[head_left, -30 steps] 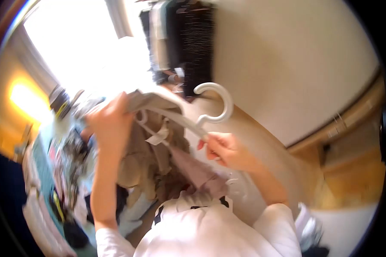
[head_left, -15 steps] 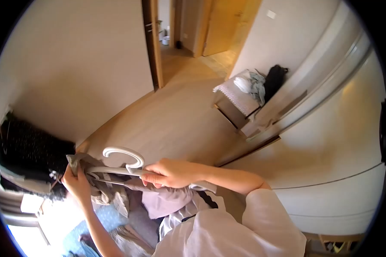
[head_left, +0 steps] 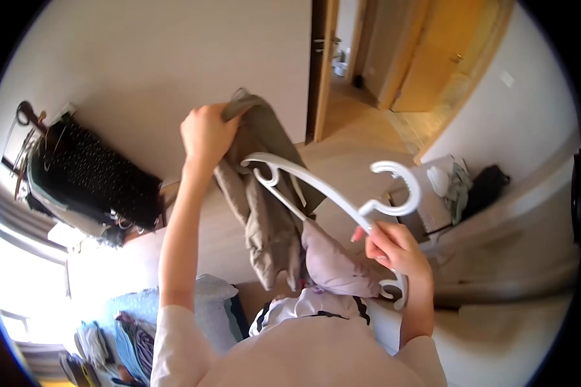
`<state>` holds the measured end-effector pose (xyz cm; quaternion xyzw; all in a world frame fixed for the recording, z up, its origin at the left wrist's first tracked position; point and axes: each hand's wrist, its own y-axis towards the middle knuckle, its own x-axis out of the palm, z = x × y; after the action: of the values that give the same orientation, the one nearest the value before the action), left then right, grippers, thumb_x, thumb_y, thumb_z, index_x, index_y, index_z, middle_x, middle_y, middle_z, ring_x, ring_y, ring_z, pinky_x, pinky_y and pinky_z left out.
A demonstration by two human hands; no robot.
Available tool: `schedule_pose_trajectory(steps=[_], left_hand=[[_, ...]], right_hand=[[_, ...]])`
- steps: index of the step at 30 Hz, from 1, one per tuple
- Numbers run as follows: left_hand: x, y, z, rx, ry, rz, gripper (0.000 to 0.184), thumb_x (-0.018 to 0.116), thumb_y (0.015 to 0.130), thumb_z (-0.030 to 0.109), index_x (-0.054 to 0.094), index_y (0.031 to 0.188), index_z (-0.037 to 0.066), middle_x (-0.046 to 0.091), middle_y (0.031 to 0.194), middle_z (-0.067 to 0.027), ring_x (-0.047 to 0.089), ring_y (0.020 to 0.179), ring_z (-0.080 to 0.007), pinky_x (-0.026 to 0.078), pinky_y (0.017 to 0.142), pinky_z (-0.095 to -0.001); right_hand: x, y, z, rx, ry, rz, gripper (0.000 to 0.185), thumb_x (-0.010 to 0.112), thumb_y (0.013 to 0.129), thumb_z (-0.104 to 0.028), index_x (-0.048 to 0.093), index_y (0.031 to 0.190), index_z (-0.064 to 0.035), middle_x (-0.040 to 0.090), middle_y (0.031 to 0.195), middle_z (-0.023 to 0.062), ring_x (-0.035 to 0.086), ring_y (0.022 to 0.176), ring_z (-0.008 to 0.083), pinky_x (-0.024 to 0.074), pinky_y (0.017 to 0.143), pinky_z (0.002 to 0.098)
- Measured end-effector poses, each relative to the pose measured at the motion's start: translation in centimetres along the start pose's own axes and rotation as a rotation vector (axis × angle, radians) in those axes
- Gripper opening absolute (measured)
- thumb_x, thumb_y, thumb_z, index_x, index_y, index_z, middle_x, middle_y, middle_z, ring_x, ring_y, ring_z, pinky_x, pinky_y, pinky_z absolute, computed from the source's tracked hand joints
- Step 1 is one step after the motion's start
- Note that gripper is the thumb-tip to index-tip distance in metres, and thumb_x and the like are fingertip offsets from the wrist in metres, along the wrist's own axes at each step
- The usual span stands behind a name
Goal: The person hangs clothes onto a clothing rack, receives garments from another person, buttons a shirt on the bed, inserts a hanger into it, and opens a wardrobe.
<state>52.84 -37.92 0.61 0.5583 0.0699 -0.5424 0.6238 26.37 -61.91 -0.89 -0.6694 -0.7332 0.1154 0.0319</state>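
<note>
Pinching the jacket (head_left: 265,187) at its collar, the left hand (head_left: 208,137) lifts it beside the hanger (head_left: 316,184). The right hand (head_left: 397,248) has its fingers closed around the hanger near the hook; pink cloth (head_left: 334,261) hangs over the hanger's lower bar.

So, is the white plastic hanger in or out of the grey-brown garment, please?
Out: both ends of the hanger show uncovered, one over the garment, the other below the right hand.
</note>
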Motion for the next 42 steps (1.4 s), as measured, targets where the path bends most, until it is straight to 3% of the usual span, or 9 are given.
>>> schedule_pose_trajectory(steps=[8,17,24,26,29,34,38,40,42], left_hand=[[5.5,-1.5,6.3,0.161,-0.028,0.003,0.015,0.071,0.068,0.018,0.071,0.081,0.013,0.064,0.064,-0.0123,0.063,0.061,-0.0316,0.051,0.059,-0.0403],[12.0,-1.2,11.2,0.341,-0.628,-0.196,0.047,0.068,0.059,0.010,0.059,0.105,0.010,0.049,0.051,-0.0085,0.053,0.046,-0.0274,0.044,0.047,-0.0384],[15.5,7.2,6.2,0.507,-0.362,-0.334,0.037,0.068,0.055,0.003,0.067,0.091,0.011,0.056,0.111,-0.0090,0.055,0.101,-0.0293,0.041,0.087,-0.0431],[14.7,10.5,7.9,0.521,-0.325,-0.175,0.038,0.078,0.063,0.031,0.064,0.089,0.006,0.050,0.122,-0.0111,0.049,0.113,-0.0308,0.034,0.095,-0.0449],[17.1,15.3,8.4,0.710,-0.261,-0.084,0.048,0.069,0.073,0.050,0.062,0.084,0.004,0.056,0.108,-0.0119,0.053,0.101,-0.0304,0.038,0.088,-0.0424],[24.2,18.0,6.6,0.790,-0.352,-0.652,0.044,0.057,0.084,0.049,0.061,0.078,0.006,0.053,0.065,-0.0073,0.052,0.064,-0.0276,0.040,0.065,-0.0386],[24.4,19.0,7.2,0.760,-0.457,-0.638,0.038,0.057,0.083,0.042,0.060,0.082,0.004,0.056,0.072,-0.0071,0.052,0.068,-0.0272,0.039,0.069,-0.0365],[24.5,20.0,7.5,0.668,-0.430,-0.631,0.036,0.058,0.082,0.040,0.061,0.083,0.004,0.058,0.074,-0.0069,0.053,0.069,-0.0272,0.039,0.071,-0.0353],[24.4,21.2,8.1,0.567,-0.393,-0.495,0.033,0.059,0.082,0.040,0.059,0.082,0.007,0.055,0.069,-0.0044,0.055,0.069,-0.0253,0.041,0.070,-0.0347]], right_hand=[[-2.5,3.7,2.8,0.014,-0.074,0.135,0.029,0.039,0.101,-0.022,0.057,0.090,-0.0015,0.041,0.056,-0.0035,0.033,0.045,0.0030,0.0269,0.042,0.0216],[-9.2,15.8,5.0,-0.262,0.018,0.377,0.029,0.037,0.101,-0.024,0.052,0.090,-0.0023,0.040,0.054,-0.0024,0.028,0.039,0.0019,0.0208,0.036,0.0190],[-13.5,19.6,4.4,-0.330,0.013,0.319,0.022,0.041,0.099,-0.017,0.054,0.099,0.0008,0.043,0.058,-0.0012,0.035,0.049,0.0025,0.0267,0.045,0.0189],[-13.6,21.2,4.0,-0.340,-0.023,0.356,0.021,0.042,0.098,-0.014,0.055,0.100,0.0021,0.046,0.061,-0.0001,0.040,0.053,0.0037,0.0320,0.048,0.0203],[-14.8,23.3,5.5,-0.314,-0.122,0.362,0.020,0.042,0.099,-0.015,0.052,0.098,0.0017,0.044,0.059,-0.0015,0.034,0.048,0.0027,0.0287,0.044,0.0192],[-20.0,26.4,6.4,-0.210,-0.088,0.087,0.021,0.043,0.098,-0.017,0.052,0.105,0.0012,0.054,0.070,0.0018,0.044,0.058,0.0042,0.0370,0.051,0.0212],[-26.0,30.5,7.2,-0.277,0.377,-0.520,0.061,0.058,0.090,-0.016,0.028,0.141,-0.0012,0.055,0.118,0.0107,0.054,0.105,0.0163,0.0439,0.087,0.0305],[-30.8,34.8,8.8,-0.242,0.242,-0.039,0.057,0.064,0.087,-0.028,0.041,0.133,-0.0034,0.051,0.127,0.0114,0.051,0.113,0.0194,0.0406,0.097,0.0329],[-30.4,37.4,9.5,-0.415,-0.094,-0.148,0.054,0.062,0.088,-0.025,0.041,0.132,-0.0029,0.047,0.132,0.0122,0.050,0.114,0.0195,0.0407,0.097,0.0326]])
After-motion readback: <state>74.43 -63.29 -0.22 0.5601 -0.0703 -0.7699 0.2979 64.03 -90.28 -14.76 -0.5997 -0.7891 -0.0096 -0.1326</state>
